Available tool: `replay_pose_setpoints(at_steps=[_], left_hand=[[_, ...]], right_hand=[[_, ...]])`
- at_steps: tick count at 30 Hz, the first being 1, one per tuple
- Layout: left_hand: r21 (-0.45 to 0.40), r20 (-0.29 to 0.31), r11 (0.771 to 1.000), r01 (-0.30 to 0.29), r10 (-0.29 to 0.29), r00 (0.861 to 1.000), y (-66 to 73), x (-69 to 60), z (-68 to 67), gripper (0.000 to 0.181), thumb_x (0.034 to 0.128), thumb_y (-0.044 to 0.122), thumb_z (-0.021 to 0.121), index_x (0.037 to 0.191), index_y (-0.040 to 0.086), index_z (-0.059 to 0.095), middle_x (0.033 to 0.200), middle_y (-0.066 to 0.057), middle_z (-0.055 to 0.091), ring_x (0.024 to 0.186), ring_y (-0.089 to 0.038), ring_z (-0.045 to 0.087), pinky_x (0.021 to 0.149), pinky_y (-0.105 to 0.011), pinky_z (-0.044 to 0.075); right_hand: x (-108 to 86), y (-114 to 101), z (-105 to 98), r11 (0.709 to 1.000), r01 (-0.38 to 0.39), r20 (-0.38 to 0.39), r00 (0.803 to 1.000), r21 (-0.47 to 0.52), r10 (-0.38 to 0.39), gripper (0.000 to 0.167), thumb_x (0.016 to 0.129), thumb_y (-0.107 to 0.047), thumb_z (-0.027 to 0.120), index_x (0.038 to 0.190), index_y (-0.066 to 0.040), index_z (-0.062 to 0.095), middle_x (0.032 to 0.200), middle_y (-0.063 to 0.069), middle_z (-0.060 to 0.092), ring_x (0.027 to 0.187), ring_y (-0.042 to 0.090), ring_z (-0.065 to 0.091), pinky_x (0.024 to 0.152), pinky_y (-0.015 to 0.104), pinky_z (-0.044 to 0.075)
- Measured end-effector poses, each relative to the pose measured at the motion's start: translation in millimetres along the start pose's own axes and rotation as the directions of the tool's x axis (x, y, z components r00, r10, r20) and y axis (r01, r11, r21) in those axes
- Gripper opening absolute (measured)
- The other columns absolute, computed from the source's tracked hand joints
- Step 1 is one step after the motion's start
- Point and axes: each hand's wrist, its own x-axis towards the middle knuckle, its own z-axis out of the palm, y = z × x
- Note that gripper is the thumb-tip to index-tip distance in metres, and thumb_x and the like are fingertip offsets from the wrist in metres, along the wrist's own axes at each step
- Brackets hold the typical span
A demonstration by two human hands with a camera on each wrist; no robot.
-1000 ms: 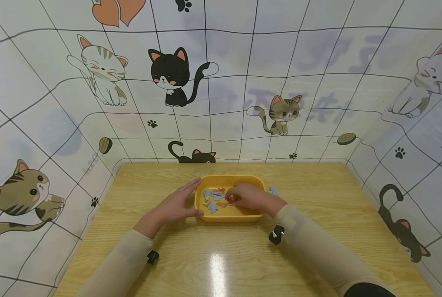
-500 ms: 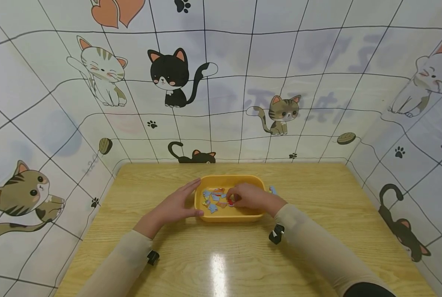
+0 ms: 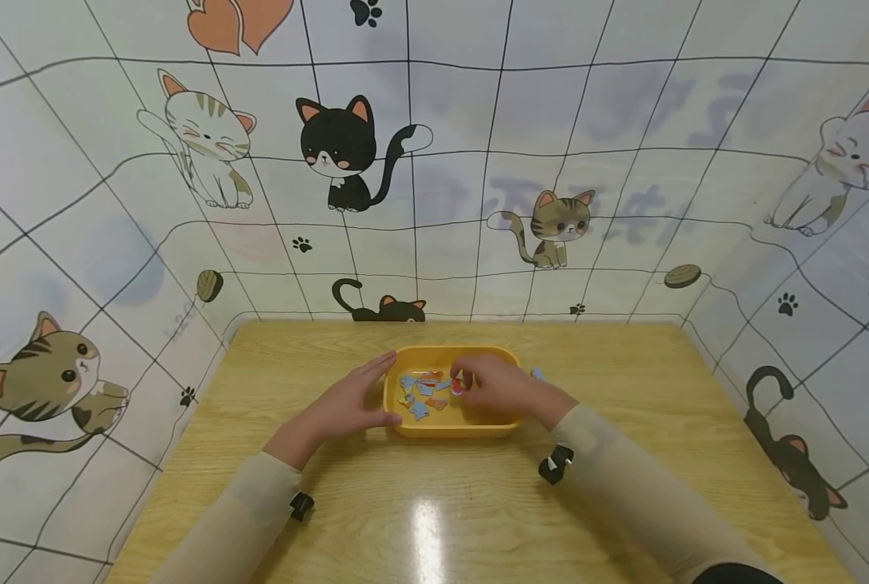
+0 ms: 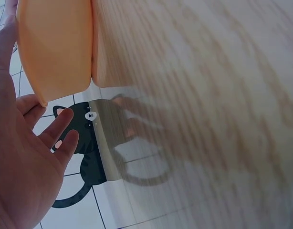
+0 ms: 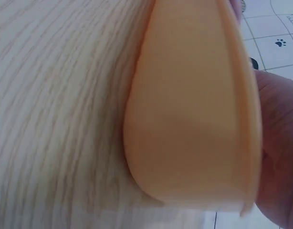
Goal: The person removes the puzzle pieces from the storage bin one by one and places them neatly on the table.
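Note:
A yellow plastic tray (image 3: 452, 432) stands on the wooden table. Several small flat jigsaw puzzle pieces (image 3: 419, 410), mostly light blue and orange, lie in its left half. My left hand (image 3: 339, 404) rests against the tray's left end, thumb towards the front corner and straight fingers at the back one. Inside the tray, my right hand (image 3: 496, 383) pinches a red puzzle piece (image 3: 457, 388) by its edge. The left wrist view has the left hand (image 4: 29, 148) by the orange-looking tray wall (image 4: 58, 47). In the right wrist view the wall (image 5: 189, 119) hides the right fingertips.
A light-blue piece (image 3: 537, 374) lies on the table (image 3: 609, 365) just outside the tray's right end. White wall sheets (image 3: 449, 178) printed with cats and grid lines enclose the table's back and sides.
My right hand has shifted slightly right and back with the red piece between its fingers, showing more of the piece. The left hand and tray keep their places.

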Motion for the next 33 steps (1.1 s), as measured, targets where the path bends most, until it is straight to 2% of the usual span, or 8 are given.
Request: replay_pose_setpoints(at_steps=[5, 8, 16, 27, 33], left_hand=[[0.000, 0.000, 1.000, -0.006, 0.006, 1.000, -1.0, 0.4, -0.8, 0.110, 0.0921, 0.049, 0.091, 0.177, 0.016, 0.030, 0.184, 0.006, 0.020, 0.168, -0.031, 0.022, 0.133, -0.060, 0.024], [0.002, -0.005, 1.000, -0.014, 0.014, 1.000, -0.8, 1.3, -1.3, 0.109, 0.0922, 0.049, 0.090, 0.177, 0.015, 0.030, 0.184, 0.005, 0.021, 0.168, -0.031, 0.022, 0.133, -0.060, 0.025], [-0.006, -0.001, 1.000, -0.014, 0.014, 1.000, 0.2, 2.1, -1.4, 0.109, 0.0918, 0.051, 0.090, 0.176, 0.015, 0.031, 0.183, 0.005, 0.022, 0.168, -0.031, 0.022, 0.133, -0.061, 0.026], [-0.004, 0.004, 1.000, -0.010, 0.010, 1.000, -1.1, 2.6, -0.4, 0.110, 0.0911, 0.054, 0.090, 0.177, 0.016, 0.031, 0.183, 0.005, 0.022, 0.168, -0.030, 0.023, 0.133, -0.060, 0.027], [-0.009, -0.006, 1.000, -0.010, 0.010, 1.000, -1.9, 0.6, 0.5, 0.110, 0.0905, 0.052, 0.091, 0.176, 0.017, 0.031, 0.183, 0.005, 0.023, 0.168, -0.032, 0.023, 0.133, -0.061, 0.026]], right_hand=[[-9.3, 2, -12, 1.000, 0.013, -0.084, 0.996, 0.010, -0.012, 0.034, 0.098, -0.014, 0.078, 0.131, -0.013, 0.071, 0.099, -0.007, 0.065, 0.076, 0.013, 0.057, 0.070, 0.033, 0.053], [-17.6, 3, -20, 0.999, 0.023, -0.129, 0.991, 0.049, -0.017, 0.035, 0.097, -0.014, 0.078, 0.132, -0.012, 0.071, 0.099, -0.005, 0.066, 0.076, 0.015, 0.057, 0.068, 0.034, 0.053], [-37.8, 21, -35, 0.995, 0.024, -0.230, 0.973, 0.094, -0.002, 0.033, 0.097, -0.007, 0.081, 0.128, -0.012, 0.072, 0.098, -0.005, 0.066, 0.070, 0.013, 0.054, 0.064, 0.032, 0.050], [-65.1, 32, -55, 0.993, -0.031, -0.292, 0.954, 0.111, 0.063, 0.029, 0.102, -0.011, 0.080, 0.130, -0.009, 0.074, 0.098, -0.002, 0.066, 0.072, 0.017, 0.052, 0.061, 0.030, 0.046], [-74.8, 37, -58, 0.995, -0.023, -0.330, 0.943, 0.101, 0.055, 0.030, 0.100, -0.007, 0.082, 0.129, -0.005, 0.073, 0.098, -0.001, 0.067, 0.071, 0.017, 0.052, 0.059, 0.029, 0.046]])
